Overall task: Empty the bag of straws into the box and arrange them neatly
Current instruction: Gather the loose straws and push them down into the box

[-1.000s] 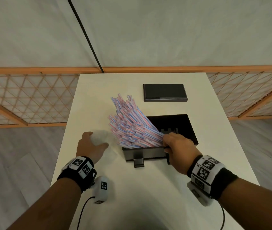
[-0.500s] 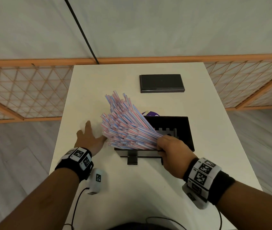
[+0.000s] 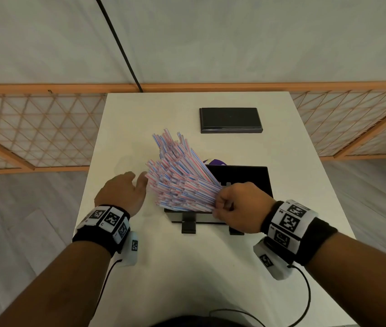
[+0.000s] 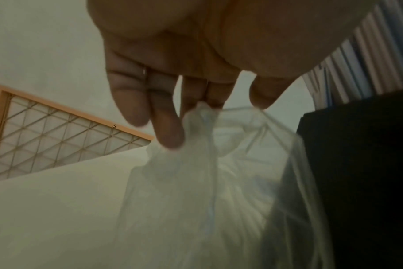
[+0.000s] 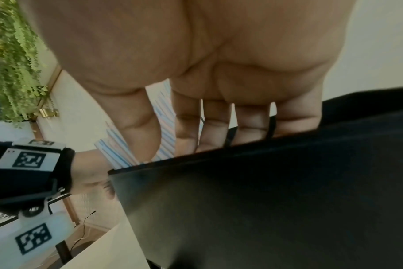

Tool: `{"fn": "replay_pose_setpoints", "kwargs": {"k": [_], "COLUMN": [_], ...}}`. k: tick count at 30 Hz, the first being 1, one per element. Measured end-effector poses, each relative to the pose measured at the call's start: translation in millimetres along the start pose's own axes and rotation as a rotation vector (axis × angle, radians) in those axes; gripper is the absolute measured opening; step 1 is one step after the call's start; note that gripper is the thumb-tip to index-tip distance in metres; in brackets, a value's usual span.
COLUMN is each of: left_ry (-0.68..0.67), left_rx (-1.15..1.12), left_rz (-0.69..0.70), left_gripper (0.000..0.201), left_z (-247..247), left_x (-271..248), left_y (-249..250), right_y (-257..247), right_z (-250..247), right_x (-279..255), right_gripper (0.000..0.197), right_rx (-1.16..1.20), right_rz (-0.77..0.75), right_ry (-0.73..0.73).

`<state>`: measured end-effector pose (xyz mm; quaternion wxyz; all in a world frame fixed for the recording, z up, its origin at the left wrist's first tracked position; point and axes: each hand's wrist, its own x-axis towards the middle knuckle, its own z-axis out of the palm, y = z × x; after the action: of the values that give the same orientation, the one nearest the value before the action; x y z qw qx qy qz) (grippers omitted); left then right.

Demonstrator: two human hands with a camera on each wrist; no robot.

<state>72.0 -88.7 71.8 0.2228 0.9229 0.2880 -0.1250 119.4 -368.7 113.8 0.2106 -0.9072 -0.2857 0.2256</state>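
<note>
A thick bundle of red, white and blue striped straws [image 3: 178, 180] fans up and to the left out of the open black box [image 3: 258, 178]. My right hand [image 3: 220, 206] grips their lower ends at the box's near left corner; the thumb and fingers pinch the straws [image 5: 166, 138] just above the box wall [image 5: 265, 182]. My left hand [image 3: 135, 185] hovers to the left of the straw tips with its fingers relaxed. In the left wrist view the clear plastic bag [image 4: 207, 182] lies crumpled on the table, its top edge touching the fingertips [image 4: 168, 138].
The box's flat black lid [image 3: 231, 120] lies at the far side of the white table [image 3: 187, 267]. A purple object [image 3: 213, 161] peeks out behind the box. An orange lattice fence [image 3: 34, 128] runs behind the table. Cables trail from both wristbands.
My left hand released the crumpled bag, flattened on it, then lifted and moved right toward the straw tips. My right hand has kept its grip on the straws at the box.
</note>
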Motion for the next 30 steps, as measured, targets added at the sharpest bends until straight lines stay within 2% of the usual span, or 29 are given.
{"fn": "replay_pose_setpoints", "kwargs": {"k": [5, 10, 12, 14, 16, 19, 23, 25, 27, 30], "left_ry": [0.109, 0.059, 0.100, 0.174, 0.162, 0.059, -0.055, -0.118, -0.156, -0.170], "left_rx": [-0.122, -0.415, -0.428, -0.393, -0.442, -0.659, -1.049, -1.037, -0.883, -0.841], "left_rz": [0.189, 0.133, 0.149, 0.183, 0.168, 0.161, 0.075, 0.076, 0.099, 0.053], "left_gripper": [0.023, 0.006, 0.003, 0.011, 0.016, 0.016, 0.040, 0.057, 0.069, 0.055], "left_z": [-3.4, 1.5, 3.7, 4.6, 4.2, 3.7, 4.2, 4.2, 2.9, 3.1], "left_x": [-5.5, -9.4, -12.2, -14.8, -20.0, -36.4, -62.9, -71.4, -73.9, -71.0], "left_y": [-2.4, -7.9, -9.2, -9.9, -8.2, -3.3, 12.7, 20.7, 26.2, 32.5], "right_y": [-2.3, -3.6, -3.1, -2.8, -0.7, 1.1, -0.2, -0.9, -1.2, -3.0], "right_z": [10.0, 13.2, 15.2, 17.1, 18.2, 19.5, 22.3, 23.4, 24.5, 24.9], "right_x": [1.0, -0.9, -0.9, -1.2, -0.7, -0.6, 1.2, 3.1, 3.6, 3.5], "right_gripper": [0.022, 0.023, 0.025, 0.025, 0.027, 0.037, 0.041, 0.038, 0.036, 0.033], "right_rx": [0.008, -0.011, -0.017, -0.003, 0.005, -0.010, -0.039, -0.002, 0.032, 0.036], "right_rz": [-0.003, -0.013, -0.017, -0.019, -0.012, 0.044, 0.044, -0.010, -0.065, -0.075], "right_ry": [0.037, 0.028, 0.033, 0.033, 0.027, -0.014, -0.042, -0.027, -0.003, -0.004]}}
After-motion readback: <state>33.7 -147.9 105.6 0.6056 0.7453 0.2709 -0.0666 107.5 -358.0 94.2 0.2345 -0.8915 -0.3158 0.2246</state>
